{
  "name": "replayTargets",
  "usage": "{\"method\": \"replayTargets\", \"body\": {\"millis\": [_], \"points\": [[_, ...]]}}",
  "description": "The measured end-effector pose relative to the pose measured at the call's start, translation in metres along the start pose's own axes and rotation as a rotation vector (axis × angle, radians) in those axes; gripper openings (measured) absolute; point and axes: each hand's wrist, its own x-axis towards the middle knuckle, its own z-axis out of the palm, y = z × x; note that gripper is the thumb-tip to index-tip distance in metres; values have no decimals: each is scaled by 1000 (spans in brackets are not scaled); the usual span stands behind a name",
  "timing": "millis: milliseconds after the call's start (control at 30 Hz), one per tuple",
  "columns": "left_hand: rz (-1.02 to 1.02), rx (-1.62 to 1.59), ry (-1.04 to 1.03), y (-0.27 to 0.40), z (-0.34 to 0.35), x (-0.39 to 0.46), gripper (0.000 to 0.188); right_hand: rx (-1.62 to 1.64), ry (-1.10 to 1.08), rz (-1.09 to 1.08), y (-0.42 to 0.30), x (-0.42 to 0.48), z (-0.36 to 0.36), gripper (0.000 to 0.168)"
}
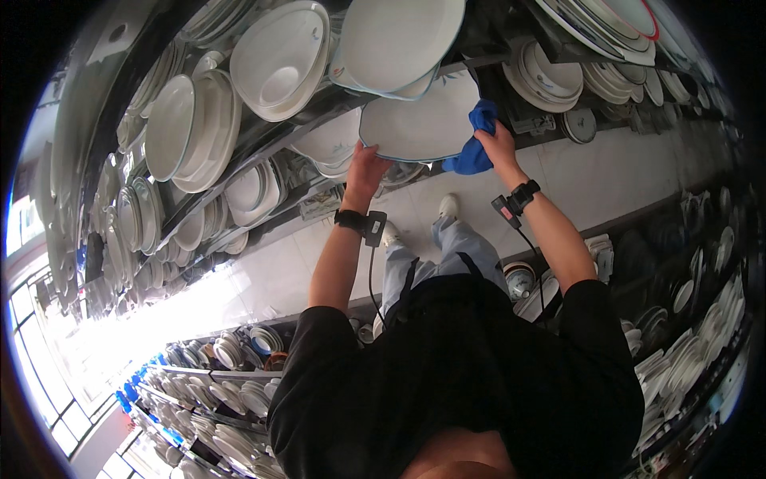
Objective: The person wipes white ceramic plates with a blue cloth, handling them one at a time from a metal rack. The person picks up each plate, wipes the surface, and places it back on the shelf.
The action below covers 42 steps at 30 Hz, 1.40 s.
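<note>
Before me is a large white platter (419, 126) with a blue rim and a small blue floral mark near its far edge. My left hand (366, 170) grips its near left edge. On its right side, my right hand (499, 146) holds a crumpled blue cloth (473, 152) against the platter's rim. The far part of the platter is partly hidden beneath a large white dish (401, 42) on the shelf above. Another pale plate with a blue pattern (329, 141) lies just left of my left hand, on the lower shelf.
Dark shelves with stacked white plates, oval dishes (278, 60) and bowls (547, 75) run along the far side. Plates with a red rim (628, 24) overhang at upper right. Behind me stands another crowded rack (688, 353). A tiled floor (598, 161) lies between the racks.
</note>
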Motion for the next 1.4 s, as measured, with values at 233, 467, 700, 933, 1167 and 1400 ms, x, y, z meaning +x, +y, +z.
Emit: {"method": "replayTargets", "body": {"millis": [233,467,700,933,1167,1400], "points": [[-189,-287,-75,23,-17,-35,43,102,24,51,-18,-91,8,37],[-432,-200,-1,8,-104,-77,27,119,-100,74,-23,-186,12,38],[-311,-60,16,28,-110,-133,21,-109,-155,174,-13,-213,16,41],[11,394,-22,75,-68,-188,45,396,-64,29,-113,-231,45,33],[120,355,-122,77,-72,-207,37,-13,-473,-550,-101,-286,218,54],[65,351,-73,88,-77,-224,35,-699,-191,-635,-58,-223,187,46]]}}
